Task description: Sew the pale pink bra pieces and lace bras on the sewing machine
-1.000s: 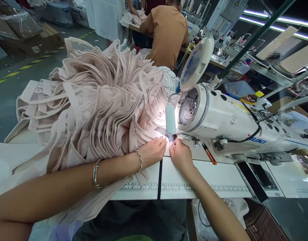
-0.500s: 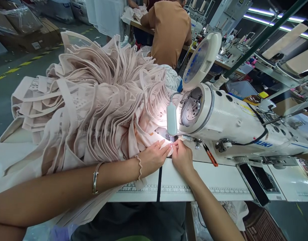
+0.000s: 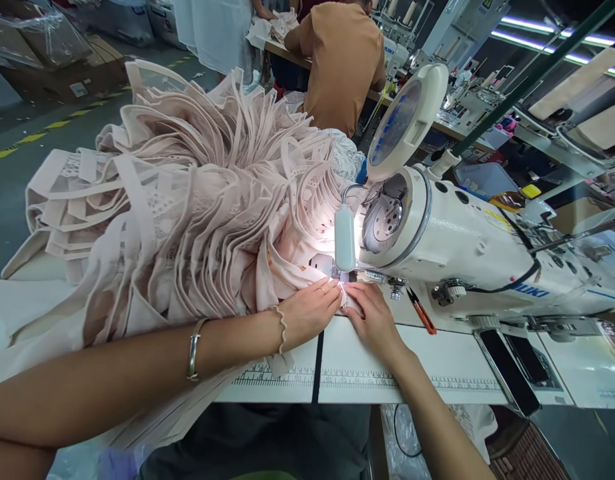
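Pale pink fabric (image 3: 287, 283) runs under the lit needle area of a white sewing machine (image 3: 447, 233). My left hand (image 3: 310, 308) lies on this cloth, its fingers stretched out towards the needle and its thumb hidden. Just right of the presser foot, my right hand (image 3: 375, 319) rests with fingers extended at the fabric's edge, the thumb apart from them. The fingertips of both hands almost meet. A small pale green lamp (image 3: 344, 238) hangs in front of the needle and hides part of it.
A large heap of pink lace-trimmed garments (image 3: 197, 220) covers the left of the table. Orange thread snips (image 3: 421, 311) lie right of my right hand, with a phone (image 3: 507, 373) further right. A raised round magnifier (image 3: 407, 123) stands above the machine head. A co-worker (image 3: 340, 60) sits beyond.
My right hand has gone from a pinch at the cloth's edge to stretched fingers with the thumb apart. My left hand stays on the fabric, almost unmoved.
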`<state>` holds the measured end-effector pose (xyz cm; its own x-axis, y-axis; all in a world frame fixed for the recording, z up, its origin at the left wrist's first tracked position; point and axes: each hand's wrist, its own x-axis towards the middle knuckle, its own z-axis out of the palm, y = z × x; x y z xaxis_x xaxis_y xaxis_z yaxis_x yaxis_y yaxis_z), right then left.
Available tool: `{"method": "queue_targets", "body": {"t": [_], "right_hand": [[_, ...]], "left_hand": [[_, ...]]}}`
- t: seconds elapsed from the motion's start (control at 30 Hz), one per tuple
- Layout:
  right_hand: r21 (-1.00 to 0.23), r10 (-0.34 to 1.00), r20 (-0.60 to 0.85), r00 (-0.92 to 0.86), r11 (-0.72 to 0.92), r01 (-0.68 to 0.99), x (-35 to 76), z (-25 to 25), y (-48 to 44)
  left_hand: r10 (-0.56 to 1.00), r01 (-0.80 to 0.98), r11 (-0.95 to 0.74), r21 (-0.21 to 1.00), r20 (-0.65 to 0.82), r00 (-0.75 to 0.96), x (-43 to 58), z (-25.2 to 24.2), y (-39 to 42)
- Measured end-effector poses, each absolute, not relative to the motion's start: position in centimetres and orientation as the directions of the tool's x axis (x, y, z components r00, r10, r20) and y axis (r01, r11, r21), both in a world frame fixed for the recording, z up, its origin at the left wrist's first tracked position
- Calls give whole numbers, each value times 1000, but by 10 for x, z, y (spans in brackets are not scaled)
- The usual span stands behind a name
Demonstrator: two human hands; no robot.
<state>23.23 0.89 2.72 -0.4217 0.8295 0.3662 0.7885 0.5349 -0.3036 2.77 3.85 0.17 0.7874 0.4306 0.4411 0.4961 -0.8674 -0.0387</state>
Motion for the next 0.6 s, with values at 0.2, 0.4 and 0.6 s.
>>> {"method": "queue_targets", "body": {"t": [0.2,0.4,0.6], "right_hand": [[-9,765,403,-502,552,834,217,23,8],[196,810,320,-492,452,870,212,25,11],[120,883,198,-425,409,905,220,21,17]], "left_hand": [[538,581,-812,46,444,717,25,10,37],[503,535,-845,-3,337,796,23,24,42],[430,495,-868,-31,448,784,33,8,38]]}}
